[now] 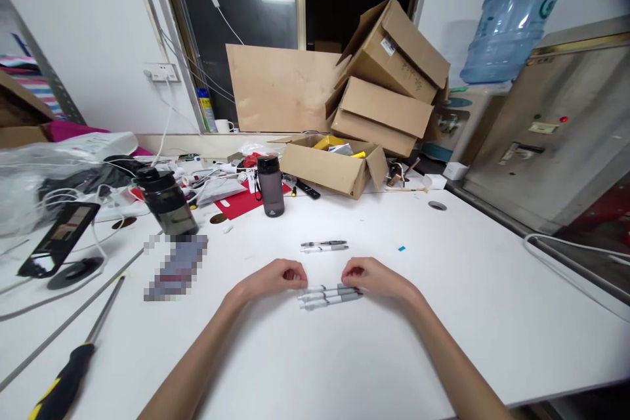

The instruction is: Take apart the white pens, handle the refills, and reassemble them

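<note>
A small row of white-and-grey pens (331, 301) lies side by side on the white table (315, 361). My left hand (279, 277) is closed, its fingertips pinched at the left end of the pen farthest from me in that row. At the other end of the same pen, the bent fingers of my right hand (373, 277) are closed and partly cover the grey grip parts. Beyond my hands, two more pens lie close together: a darker one (323, 243) and a white-and-grey one (325, 249).
A dark bottle (270, 187) stands behind the pens, near an open cardboard box (325, 174). To the left are another bottle (167, 203), a phone on a stand (59, 239) and a screwdriver (73, 367). A small blue piece (401, 249) lies right of the pens.
</note>
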Demonstrator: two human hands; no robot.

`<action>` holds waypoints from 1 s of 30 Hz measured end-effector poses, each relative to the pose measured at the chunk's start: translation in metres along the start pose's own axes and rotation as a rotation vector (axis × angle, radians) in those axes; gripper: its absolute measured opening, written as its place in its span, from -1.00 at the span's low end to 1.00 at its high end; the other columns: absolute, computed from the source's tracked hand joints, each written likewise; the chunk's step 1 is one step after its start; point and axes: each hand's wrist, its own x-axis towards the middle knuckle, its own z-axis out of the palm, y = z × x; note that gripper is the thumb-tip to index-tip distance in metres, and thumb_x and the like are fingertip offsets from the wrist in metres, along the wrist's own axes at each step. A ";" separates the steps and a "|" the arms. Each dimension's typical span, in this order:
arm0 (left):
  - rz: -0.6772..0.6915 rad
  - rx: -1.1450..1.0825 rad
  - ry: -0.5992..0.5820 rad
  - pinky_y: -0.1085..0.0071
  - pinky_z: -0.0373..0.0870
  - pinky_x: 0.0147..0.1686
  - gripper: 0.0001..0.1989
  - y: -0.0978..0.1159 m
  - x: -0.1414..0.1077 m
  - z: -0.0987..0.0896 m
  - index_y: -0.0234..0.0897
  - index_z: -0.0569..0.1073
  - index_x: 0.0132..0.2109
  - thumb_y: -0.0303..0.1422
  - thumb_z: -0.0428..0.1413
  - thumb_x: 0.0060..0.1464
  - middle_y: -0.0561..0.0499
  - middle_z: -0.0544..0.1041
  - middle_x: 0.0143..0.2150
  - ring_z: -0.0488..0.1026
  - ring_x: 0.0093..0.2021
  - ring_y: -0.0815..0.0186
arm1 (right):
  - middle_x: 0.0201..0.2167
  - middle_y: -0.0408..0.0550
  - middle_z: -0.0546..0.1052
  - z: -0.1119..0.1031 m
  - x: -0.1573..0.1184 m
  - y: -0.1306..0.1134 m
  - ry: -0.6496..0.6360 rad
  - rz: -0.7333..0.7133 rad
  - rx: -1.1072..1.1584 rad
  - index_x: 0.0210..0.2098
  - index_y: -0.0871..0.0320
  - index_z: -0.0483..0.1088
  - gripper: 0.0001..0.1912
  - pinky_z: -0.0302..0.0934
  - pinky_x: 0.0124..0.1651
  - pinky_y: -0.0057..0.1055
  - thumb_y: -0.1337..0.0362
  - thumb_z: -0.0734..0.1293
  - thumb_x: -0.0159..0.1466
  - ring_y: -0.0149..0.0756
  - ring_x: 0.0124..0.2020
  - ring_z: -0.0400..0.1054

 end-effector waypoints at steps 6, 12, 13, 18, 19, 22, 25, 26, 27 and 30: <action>-0.074 -0.011 0.233 0.42 0.26 -0.33 -0.64 0.001 0.001 0.002 -0.24 0.57 -0.13 -0.07 0.06 0.22 0.01 0.55 -0.27 0.38 -0.33 0.28 | -0.29 -0.08 0.58 0.002 0.004 0.004 0.183 -0.008 -0.021 -0.28 0.13 0.51 -0.75 0.23 -0.18 -0.37 0.15 0.25 0.31 -0.24 -0.26 0.41; -0.225 -0.272 0.341 0.38 0.31 -0.36 -0.42 -0.011 0.010 0.007 -0.36 0.42 0.15 -0.02 0.04 0.17 -0.08 0.56 -0.19 0.38 -0.41 0.31 | -0.17 0.03 0.55 0.007 0.019 0.023 0.501 0.091 -0.102 -0.07 0.17 0.47 -0.68 0.24 0.00 -0.26 0.19 0.18 0.33 -0.14 -0.12 0.43; -0.228 -0.327 0.331 0.38 0.32 -0.34 -0.42 -0.010 0.011 0.008 -0.39 0.40 0.17 -0.04 0.05 0.17 -0.09 0.57 -0.19 0.38 -0.40 0.32 | -0.15 0.05 0.54 0.009 0.022 0.026 0.520 0.091 -0.124 -0.04 0.19 0.46 -0.67 0.24 0.03 -0.25 0.22 0.18 0.32 -0.13 -0.09 0.42; -0.263 -0.498 0.318 0.40 0.32 -0.32 -0.44 -0.003 0.013 0.015 -0.43 0.37 0.21 -0.17 0.09 0.16 -0.08 0.60 -0.22 0.37 -0.41 0.35 | -0.16 0.05 0.46 0.015 0.026 0.032 0.530 0.031 -0.212 -0.01 0.21 0.46 -0.64 0.20 0.12 -0.24 0.22 0.17 0.32 -0.10 -0.02 0.35; -0.265 -0.507 0.318 0.41 0.32 -0.33 -0.44 -0.003 0.013 0.015 -0.43 0.36 0.21 -0.18 0.09 0.16 -0.08 0.60 -0.22 0.37 -0.41 0.36 | -0.16 0.05 0.45 0.015 0.026 0.032 0.525 0.022 -0.212 -0.01 0.20 0.47 -0.64 0.19 0.13 -0.23 0.22 0.17 0.33 -0.10 -0.01 0.34; -0.262 -0.504 0.310 0.41 0.33 -0.33 -0.44 -0.003 0.013 0.015 -0.45 0.35 0.22 -0.19 0.09 0.16 -0.09 0.60 -0.21 0.38 -0.41 0.36 | -0.17 0.04 0.45 0.016 0.026 0.033 0.508 0.006 -0.187 0.01 0.20 0.47 -0.62 0.18 0.13 -0.21 0.21 0.18 0.32 -0.10 -0.02 0.33; -0.266 -0.491 0.300 0.38 0.38 -0.28 -0.44 -0.004 0.013 0.014 -0.43 0.36 0.22 -0.18 0.11 0.16 -0.14 0.61 -0.14 0.43 -0.36 0.33 | -0.19 0.02 0.46 0.015 0.029 0.035 0.515 0.006 -0.108 0.02 0.19 0.48 -0.60 0.21 0.07 -0.21 0.17 0.21 0.29 -0.11 -0.08 0.35; -0.260 -0.496 0.304 0.36 0.40 -0.24 -0.43 -0.005 0.013 0.013 -0.42 0.35 0.23 -0.18 0.12 0.15 -0.16 0.61 -0.10 0.46 -0.32 0.31 | -0.20 0.01 0.46 0.014 0.031 0.036 0.524 0.013 -0.054 0.01 0.18 0.47 -0.59 0.23 0.03 -0.22 0.15 0.22 0.27 -0.12 -0.12 0.36; -0.247 -0.509 0.312 0.35 0.42 -0.21 -0.42 -0.005 0.013 0.013 -0.40 0.33 0.24 -0.18 0.13 0.16 -0.18 0.60 -0.05 0.48 -0.26 0.28 | -0.22 0.00 0.46 0.013 0.033 0.036 0.539 0.021 0.012 0.00 0.19 0.46 -0.59 0.24 -0.02 -0.23 0.11 0.24 0.26 -0.14 -0.16 0.36; -0.171 -0.586 0.359 0.30 0.46 -0.13 -0.42 -0.005 0.013 0.013 -0.35 0.27 0.26 -0.19 0.14 0.17 -0.25 0.56 0.07 0.53 -0.12 0.22 | -0.32 -0.07 0.45 0.010 0.038 0.034 0.598 0.042 0.237 -0.10 0.17 0.41 -0.57 0.23 -0.15 -0.30 -0.02 0.30 0.20 -0.21 -0.29 0.35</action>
